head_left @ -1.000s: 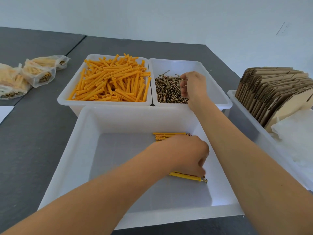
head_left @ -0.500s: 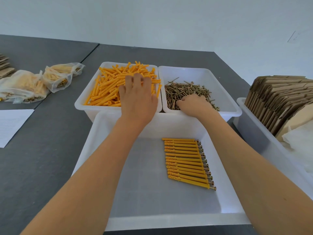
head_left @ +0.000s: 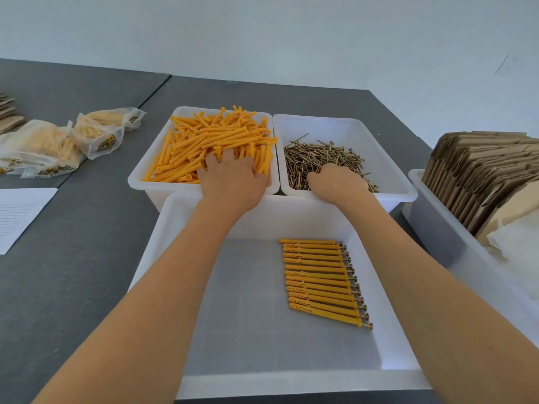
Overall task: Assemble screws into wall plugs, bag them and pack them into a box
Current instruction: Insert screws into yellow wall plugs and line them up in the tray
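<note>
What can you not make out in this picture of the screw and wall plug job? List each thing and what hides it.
- Left hand grip, head view: fingertips buried in the wall plugs.
- Right hand grip: fingers curl under, away from the camera, among the screws.
- Paper sheet: cut by the left edge, print too small.
- Bags: film blurs the contents.

a lined white paper sheet [head_left: 20, 212] on the grey table [head_left: 73, 272], far left

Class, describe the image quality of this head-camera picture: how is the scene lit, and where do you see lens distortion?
Head view: soft, even light, faint shadows only; wide-angle bending stretches the forearms and tilts the cardboard stack at the right edge; the row of assembled plugs stays sharp.
</note>
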